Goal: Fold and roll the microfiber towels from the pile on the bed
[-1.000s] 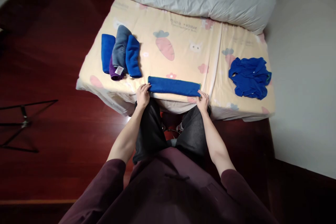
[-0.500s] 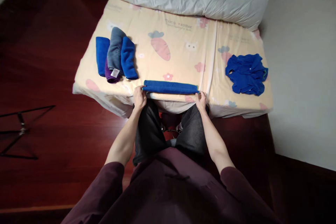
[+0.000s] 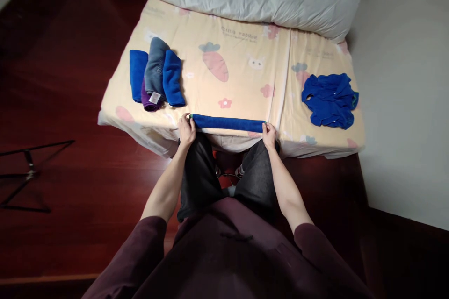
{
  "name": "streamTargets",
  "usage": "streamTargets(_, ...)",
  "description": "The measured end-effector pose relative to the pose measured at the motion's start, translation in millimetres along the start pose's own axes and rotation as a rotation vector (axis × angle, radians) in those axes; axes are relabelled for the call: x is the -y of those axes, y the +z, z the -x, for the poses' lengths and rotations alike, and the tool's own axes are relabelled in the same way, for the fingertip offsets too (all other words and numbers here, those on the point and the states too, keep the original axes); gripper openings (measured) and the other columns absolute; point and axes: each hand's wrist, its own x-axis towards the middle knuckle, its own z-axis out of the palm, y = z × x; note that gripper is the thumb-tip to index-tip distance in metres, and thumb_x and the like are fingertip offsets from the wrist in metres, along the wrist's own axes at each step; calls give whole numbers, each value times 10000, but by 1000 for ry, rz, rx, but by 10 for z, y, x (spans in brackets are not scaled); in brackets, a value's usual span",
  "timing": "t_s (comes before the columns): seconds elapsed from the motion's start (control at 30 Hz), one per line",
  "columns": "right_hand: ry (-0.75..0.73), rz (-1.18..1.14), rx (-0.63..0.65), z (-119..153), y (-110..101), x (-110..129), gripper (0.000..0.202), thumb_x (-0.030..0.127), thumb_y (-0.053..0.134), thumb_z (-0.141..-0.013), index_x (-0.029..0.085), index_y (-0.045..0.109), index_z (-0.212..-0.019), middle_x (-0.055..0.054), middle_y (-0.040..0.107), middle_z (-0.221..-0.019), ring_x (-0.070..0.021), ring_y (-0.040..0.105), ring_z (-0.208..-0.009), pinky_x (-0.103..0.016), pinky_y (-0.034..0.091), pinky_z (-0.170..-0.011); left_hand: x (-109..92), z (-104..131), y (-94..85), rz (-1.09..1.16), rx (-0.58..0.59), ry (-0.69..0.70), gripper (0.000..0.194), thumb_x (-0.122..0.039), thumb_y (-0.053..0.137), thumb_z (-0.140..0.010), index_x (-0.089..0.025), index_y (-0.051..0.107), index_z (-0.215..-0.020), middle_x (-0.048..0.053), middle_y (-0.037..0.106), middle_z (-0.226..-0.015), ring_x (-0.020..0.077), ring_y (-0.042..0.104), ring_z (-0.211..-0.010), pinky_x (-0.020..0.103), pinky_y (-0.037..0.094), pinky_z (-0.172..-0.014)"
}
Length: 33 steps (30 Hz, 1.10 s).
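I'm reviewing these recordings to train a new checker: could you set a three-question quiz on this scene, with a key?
1. Multiple choice: how is the folded blue cloth held? A: by neither hand. B: by one hand. C: by both hands.
2. True or false: the crumpled blue cloth lies on the right part of the bed.
3. Fill in: on the left, the grey cloth partly covers a ___ one.

Key:
1. C: the left hand and right hand grip opposite ends.
2. True.
3. Purple.
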Motion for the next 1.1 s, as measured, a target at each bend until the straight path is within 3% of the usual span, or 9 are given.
streamTargets(0.23,53,8,-28,-6,9,-4,557,670,588,-942,162,741,-1109,-119,782,-939,-248,726,-841,-381,593,-851,-21,3,-38,-60,35,-12,350,-331,471,-1049,-172,626,-1318,141,655,-1018,335,612,-1136,510,456,-1101)
streamTargets(0.47,51,23,-40,-2,-20,71,524,649,627,-928,159,732,-1079,-70,735,-815,-211,663,-725,-347,573,-766,31,11,-69,13,34,5,332,-406,573,-1019,-199,660,-1263,94,640,-934,292,595,-1035,452,486,-1040)
streamTargets(0.73,53,-13,-26,-15,-6,74,519,660,577,-948,165,696,-1053,-39,679,-740,-194,631,-681,-321,542,-694,81,-19,-18,87,3,-88,277,-362,550,-1026,-182,591,-1233,35,573,-864,224,593,-879,379,515,-953)
streamTargets(0.87,64,-7,-6,-19,5,71,465,607,589,-950,161,695,-1026,-26,654,-699,-191,614,-639,-323,533,-686,75,-52,-7,60,12,-132,184,-317,572,-1004,-189,617,-1129,26,575,-806,232,599,-886,385,508,-962)
streamTargets(1.1,76,37,-5,-8,3,116,368,533,634,-937,179,720,-992,-43,701,-722,-207,657,-667,-326,547,-706,79,-49,12,21,-5,-96,205,-361,552,-1013,-205,646,-1107,44,607,-806,249,592,-893,394,494,-961)
